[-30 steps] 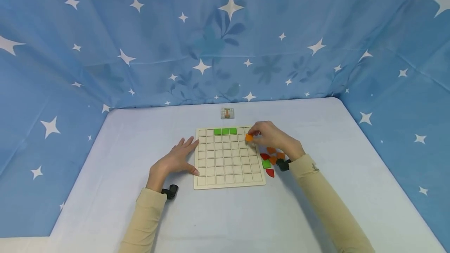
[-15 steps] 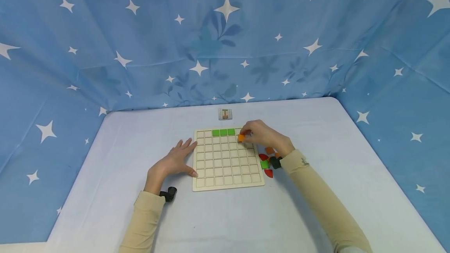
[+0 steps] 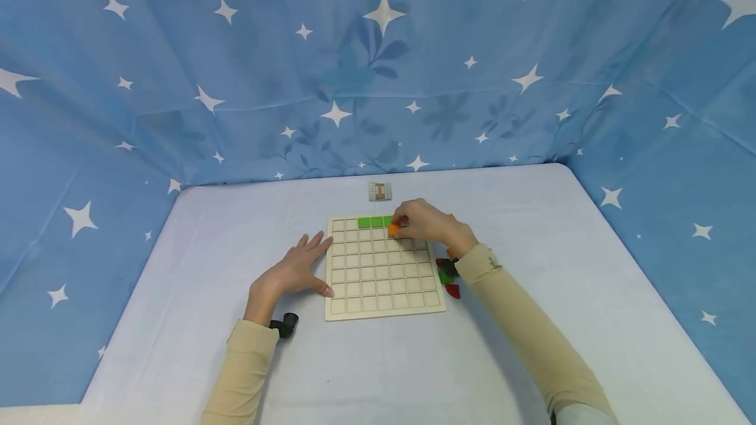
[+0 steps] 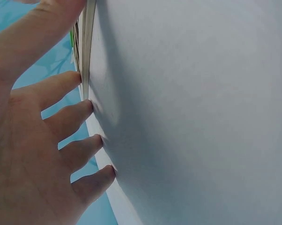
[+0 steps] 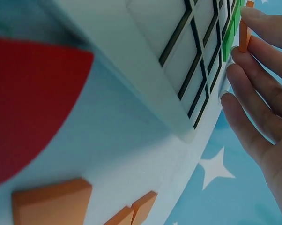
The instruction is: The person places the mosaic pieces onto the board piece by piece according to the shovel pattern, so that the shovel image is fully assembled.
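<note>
A pale board (image 3: 368,274) with a grid of square cells lies mid-table. Several green tiles (image 3: 370,222) fill cells in its far row. My right hand (image 3: 428,220) pinches a small orange tile (image 3: 393,231) between thumb and fingers, close over the board just in front of the green tiles. The right wrist view shows that tile (image 5: 244,30) edge-on in the fingertips. At the board's left edge rests my left hand (image 3: 292,274), fingers spread, thumb and fingertips against the rim. The left wrist view has those straight fingers (image 4: 68,117) alongside the board's side.
Loose pieces lie right of the board: a red rounded piece (image 3: 452,290), a green one (image 3: 445,278) and orange tiles (image 5: 52,204), partly hidden under the right forearm. A small card with a grid picture (image 3: 380,191) lies behind the board. A blue star-patterned curtain (image 3: 266,71) surrounds the table.
My right hand has moved left over the board with the orange tile, from the right-hand columns to near the green tiles. The left hand has stayed at the left edge.
</note>
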Demonstrator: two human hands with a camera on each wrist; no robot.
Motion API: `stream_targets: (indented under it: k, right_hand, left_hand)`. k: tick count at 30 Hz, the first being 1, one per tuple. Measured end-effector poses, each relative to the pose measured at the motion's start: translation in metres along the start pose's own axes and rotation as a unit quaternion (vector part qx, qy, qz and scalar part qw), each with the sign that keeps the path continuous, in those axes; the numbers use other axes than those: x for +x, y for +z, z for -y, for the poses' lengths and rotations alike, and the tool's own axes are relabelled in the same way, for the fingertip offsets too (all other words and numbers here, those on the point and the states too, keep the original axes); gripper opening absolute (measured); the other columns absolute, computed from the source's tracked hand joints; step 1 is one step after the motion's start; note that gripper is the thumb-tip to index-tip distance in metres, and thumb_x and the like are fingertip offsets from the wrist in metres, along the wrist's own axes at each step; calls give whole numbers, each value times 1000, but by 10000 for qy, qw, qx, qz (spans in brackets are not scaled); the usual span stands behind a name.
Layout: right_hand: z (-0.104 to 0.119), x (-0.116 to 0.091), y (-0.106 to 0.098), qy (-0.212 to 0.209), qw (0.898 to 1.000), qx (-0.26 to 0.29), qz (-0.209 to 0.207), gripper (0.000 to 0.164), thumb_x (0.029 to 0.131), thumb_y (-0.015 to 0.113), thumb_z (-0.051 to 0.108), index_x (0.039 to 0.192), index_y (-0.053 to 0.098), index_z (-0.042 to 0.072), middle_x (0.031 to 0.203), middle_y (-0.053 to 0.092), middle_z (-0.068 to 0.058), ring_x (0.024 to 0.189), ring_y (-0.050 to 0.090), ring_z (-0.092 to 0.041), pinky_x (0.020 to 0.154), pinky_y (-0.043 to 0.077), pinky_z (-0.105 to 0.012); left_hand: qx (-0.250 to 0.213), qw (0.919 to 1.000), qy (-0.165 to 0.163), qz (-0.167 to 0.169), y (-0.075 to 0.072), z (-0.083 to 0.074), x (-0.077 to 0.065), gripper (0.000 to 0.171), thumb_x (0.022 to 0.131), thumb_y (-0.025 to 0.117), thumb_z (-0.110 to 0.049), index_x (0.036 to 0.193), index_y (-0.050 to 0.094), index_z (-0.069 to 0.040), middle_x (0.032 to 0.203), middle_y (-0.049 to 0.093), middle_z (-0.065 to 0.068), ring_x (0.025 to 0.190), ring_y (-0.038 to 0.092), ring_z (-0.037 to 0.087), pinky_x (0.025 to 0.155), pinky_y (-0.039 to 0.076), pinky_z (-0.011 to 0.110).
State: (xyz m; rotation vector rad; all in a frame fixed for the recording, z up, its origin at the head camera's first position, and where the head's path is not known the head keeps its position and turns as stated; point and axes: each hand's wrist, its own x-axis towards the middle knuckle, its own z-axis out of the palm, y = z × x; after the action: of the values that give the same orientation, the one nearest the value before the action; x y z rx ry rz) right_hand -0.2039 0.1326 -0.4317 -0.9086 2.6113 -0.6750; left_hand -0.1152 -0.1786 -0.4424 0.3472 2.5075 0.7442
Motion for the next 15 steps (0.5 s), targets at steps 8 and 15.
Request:
stream_targets:
  k: [8,15]
  right_hand:
    - [7,7,1,68,9997,-124,193,23,93,76,11,115,76,2,111,70,-11,98,64,-24,87,58,-36]
    - [16,15,3,-174,9988,-386,240,23,91,78,10,112,76,2,108,72,-10,97,66,-23,86,58,-36]
  left_hand:
    - [-37,10000,72,-47,-1,-2,0,115,73,93,-32,164,26,-11,173,10,16,159,-1,43,129,5,61]
    - [-64,10000,-38,-34,-1,-4,-2,115,73,93,-29,164,26,-11,173,10,15,159,-2,42,129,4,61]
